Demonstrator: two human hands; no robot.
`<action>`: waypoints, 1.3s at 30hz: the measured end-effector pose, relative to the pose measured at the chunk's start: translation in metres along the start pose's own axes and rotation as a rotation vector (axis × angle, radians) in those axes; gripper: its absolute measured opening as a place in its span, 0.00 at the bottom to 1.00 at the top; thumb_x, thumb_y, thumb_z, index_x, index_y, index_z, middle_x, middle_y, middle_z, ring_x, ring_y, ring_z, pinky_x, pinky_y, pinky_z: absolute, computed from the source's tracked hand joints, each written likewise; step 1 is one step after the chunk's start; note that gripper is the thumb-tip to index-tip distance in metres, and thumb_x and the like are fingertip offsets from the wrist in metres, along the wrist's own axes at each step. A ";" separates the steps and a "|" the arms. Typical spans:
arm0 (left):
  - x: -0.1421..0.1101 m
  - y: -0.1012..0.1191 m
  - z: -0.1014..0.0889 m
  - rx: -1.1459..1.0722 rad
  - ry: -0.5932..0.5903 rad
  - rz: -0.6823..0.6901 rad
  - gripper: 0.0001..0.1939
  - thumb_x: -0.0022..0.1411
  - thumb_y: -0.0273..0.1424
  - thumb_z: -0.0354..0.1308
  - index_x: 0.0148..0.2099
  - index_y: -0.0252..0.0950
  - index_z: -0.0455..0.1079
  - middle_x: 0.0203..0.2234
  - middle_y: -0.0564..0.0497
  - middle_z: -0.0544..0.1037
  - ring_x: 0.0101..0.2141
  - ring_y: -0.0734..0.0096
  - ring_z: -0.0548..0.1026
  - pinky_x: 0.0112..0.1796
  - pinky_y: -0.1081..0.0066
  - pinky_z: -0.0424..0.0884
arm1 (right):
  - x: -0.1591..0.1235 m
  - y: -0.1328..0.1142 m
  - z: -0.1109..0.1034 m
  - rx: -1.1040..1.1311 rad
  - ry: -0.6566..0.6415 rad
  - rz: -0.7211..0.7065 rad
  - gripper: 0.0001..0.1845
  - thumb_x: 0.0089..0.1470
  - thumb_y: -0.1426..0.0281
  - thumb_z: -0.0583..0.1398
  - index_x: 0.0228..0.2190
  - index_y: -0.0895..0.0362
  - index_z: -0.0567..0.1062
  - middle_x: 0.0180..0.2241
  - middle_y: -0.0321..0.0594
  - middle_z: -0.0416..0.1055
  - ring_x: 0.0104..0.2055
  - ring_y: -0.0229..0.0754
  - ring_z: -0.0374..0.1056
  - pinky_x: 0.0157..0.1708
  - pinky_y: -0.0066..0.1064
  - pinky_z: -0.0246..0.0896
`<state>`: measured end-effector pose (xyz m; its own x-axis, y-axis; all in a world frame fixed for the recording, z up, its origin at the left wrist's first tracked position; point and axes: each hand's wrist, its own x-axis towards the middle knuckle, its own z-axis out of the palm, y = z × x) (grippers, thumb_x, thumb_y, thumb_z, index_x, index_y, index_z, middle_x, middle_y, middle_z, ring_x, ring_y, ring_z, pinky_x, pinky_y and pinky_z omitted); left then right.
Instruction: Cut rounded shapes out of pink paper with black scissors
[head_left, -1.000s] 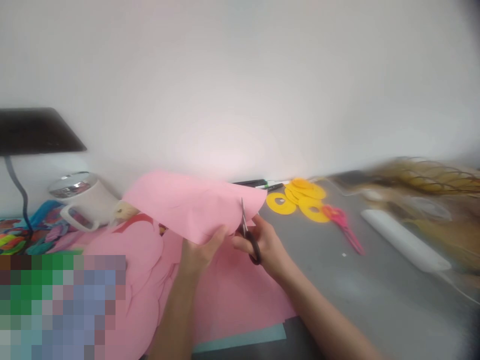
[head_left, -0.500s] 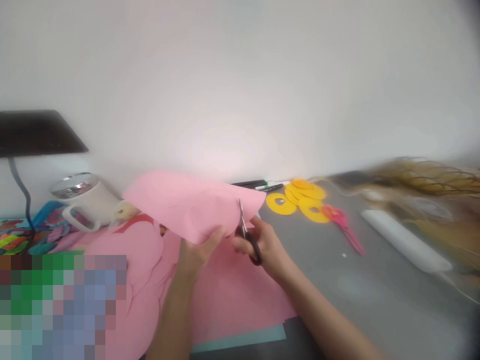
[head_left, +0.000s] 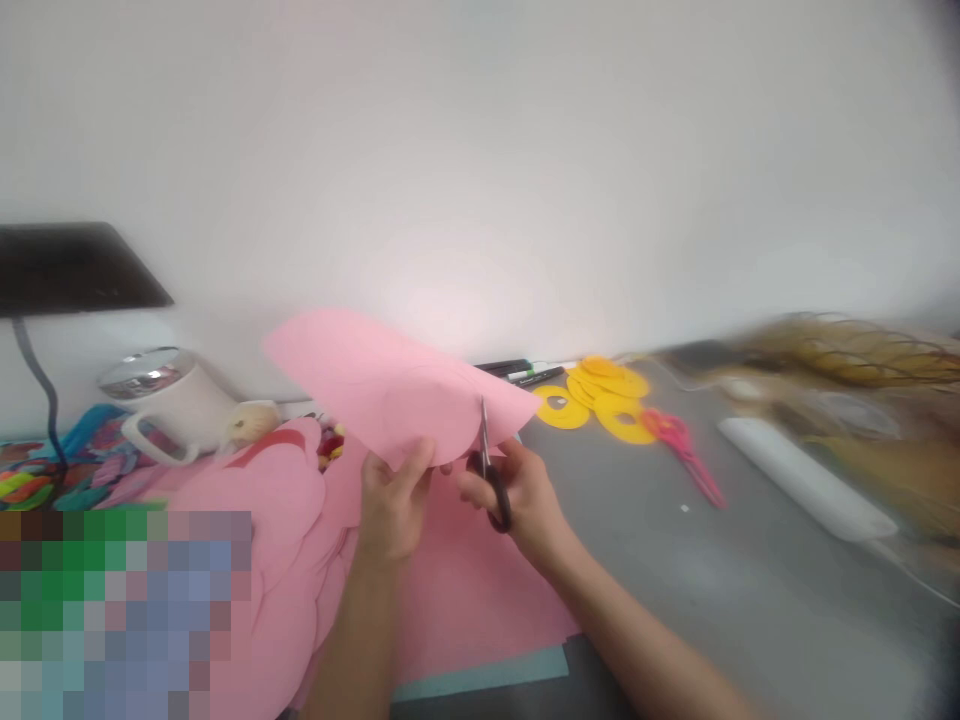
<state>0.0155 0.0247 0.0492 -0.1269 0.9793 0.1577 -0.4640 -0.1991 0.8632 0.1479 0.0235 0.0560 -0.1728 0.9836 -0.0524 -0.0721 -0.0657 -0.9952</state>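
Observation:
My left hand (head_left: 391, 505) pinches the lower edge of a pink paper sheet (head_left: 390, 390) and holds it up off the table. My right hand (head_left: 517, 495) grips black-handled scissors (head_left: 491, 478), fingers through the loops. The blades point upward into the sheet's edge, just right of my left thumb. Under both hands lies a stack of pink paper (head_left: 457, 580) on a pale blue sheet (head_left: 487, 675).
Rounded pink cut-outs (head_left: 270, 500) lie at left beside a white mug (head_left: 176, 405) and colourful paper scraps (head_left: 45, 470). Yellow paper rings (head_left: 604, 400), pink scissors (head_left: 686, 450), markers (head_left: 525, 372) and a white roll (head_left: 806, 480) sit on the grey table (head_left: 750, 590). A wire basket (head_left: 862, 355) stands far right.
The held pink sheet has been lifted and tilted higher, its left side rising. My left hand shifted its grip slightly; the scissors stay at the sheet's edge.

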 end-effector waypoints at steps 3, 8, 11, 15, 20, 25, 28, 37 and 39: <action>-0.001 -0.004 0.007 -0.094 0.092 0.017 0.10 0.56 0.35 0.62 0.41 0.40 0.73 0.32 0.51 0.78 0.34 0.68 0.76 0.38 0.66 0.74 | -0.004 0.005 0.006 0.013 0.027 -0.019 0.16 0.39 0.68 0.67 0.30 0.56 0.66 0.18 0.28 0.61 0.20 0.33 0.55 0.18 0.24 0.50; -0.005 -0.011 0.011 0.004 0.238 -0.045 0.17 0.47 0.38 0.68 0.40 0.38 0.74 0.38 0.48 0.79 0.44 0.61 0.75 0.46 0.63 0.72 | -0.007 0.006 0.011 -0.015 0.021 -0.021 0.16 0.41 0.68 0.66 0.29 0.55 0.63 0.18 0.29 0.62 0.20 0.33 0.56 0.17 0.23 0.49; -0.006 -0.010 0.012 0.040 0.320 -0.076 0.16 0.44 0.34 0.70 0.36 0.36 0.74 0.38 0.49 0.79 0.43 0.62 0.75 0.47 0.63 0.71 | -0.007 0.005 0.011 0.004 -0.011 -0.024 0.17 0.40 0.70 0.66 0.28 0.55 0.61 0.17 0.27 0.61 0.20 0.33 0.55 0.18 0.23 0.49; -0.006 -0.007 0.013 0.020 0.300 -0.052 0.22 0.44 0.31 0.70 0.44 0.38 0.73 0.40 0.50 0.78 0.45 0.64 0.74 0.47 0.65 0.72 | -0.003 0.003 0.008 0.049 -0.044 -0.075 0.20 0.39 0.71 0.67 0.29 0.54 0.61 0.17 0.25 0.58 0.20 0.33 0.55 0.19 0.23 0.50; -0.005 -0.008 0.012 0.090 0.297 -0.054 0.26 0.43 0.33 0.71 0.47 0.37 0.72 0.40 0.49 0.79 0.46 0.61 0.74 0.48 0.63 0.71 | 0.000 0.002 0.004 0.087 -0.086 -0.079 0.21 0.39 0.66 0.68 0.30 0.55 0.62 0.19 0.27 0.59 0.22 0.33 0.55 0.20 0.25 0.49; -0.005 -0.009 0.010 0.107 0.296 -0.044 0.26 0.43 0.33 0.71 0.47 0.38 0.73 0.41 0.50 0.79 0.46 0.62 0.74 0.47 0.64 0.72 | -0.001 0.001 0.003 0.093 -0.141 -0.069 0.23 0.39 0.60 0.68 0.26 0.54 0.60 0.18 0.27 0.56 0.21 0.33 0.53 0.19 0.26 0.47; -0.005 -0.009 0.010 0.109 0.288 -0.010 0.26 0.43 0.33 0.70 0.47 0.38 0.73 0.41 0.50 0.79 0.46 0.62 0.74 0.48 0.65 0.71 | 0.000 0.002 0.002 0.072 -0.140 -0.070 0.24 0.39 0.58 0.68 0.25 0.54 0.59 0.18 0.27 0.56 0.21 0.33 0.52 0.18 0.26 0.47; -0.006 -0.005 0.010 0.126 0.270 -0.025 0.20 0.43 0.34 0.70 0.41 0.35 0.75 0.37 0.48 0.80 0.41 0.61 0.77 0.44 0.65 0.73 | -0.002 0.001 0.003 0.041 -0.141 -0.040 0.24 0.39 0.57 0.67 0.23 0.54 0.57 0.17 0.27 0.55 0.20 0.33 0.51 0.17 0.25 0.45; -0.006 -0.004 0.010 0.132 0.256 -0.032 0.19 0.43 0.34 0.70 0.40 0.35 0.75 0.36 0.48 0.80 0.39 0.62 0.77 0.43 0.65 0.74 | -0.002 0.001 0.003 0.049 -0.139 -0.028 0.24 0.39 0.58 0.68 0.23 0.53 0.57 0.17 0.27 0.55 0.19 0.32 0.51 0.17 0.25 0.45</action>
<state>0.0274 0.0203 0.0495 -0.3392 0.9406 0.0170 -0.3554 -0.1449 0.9234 0.1448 0.0211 0.0556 -0.3046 0.9524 -0.0091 -0.1258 -0.0497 -0.9908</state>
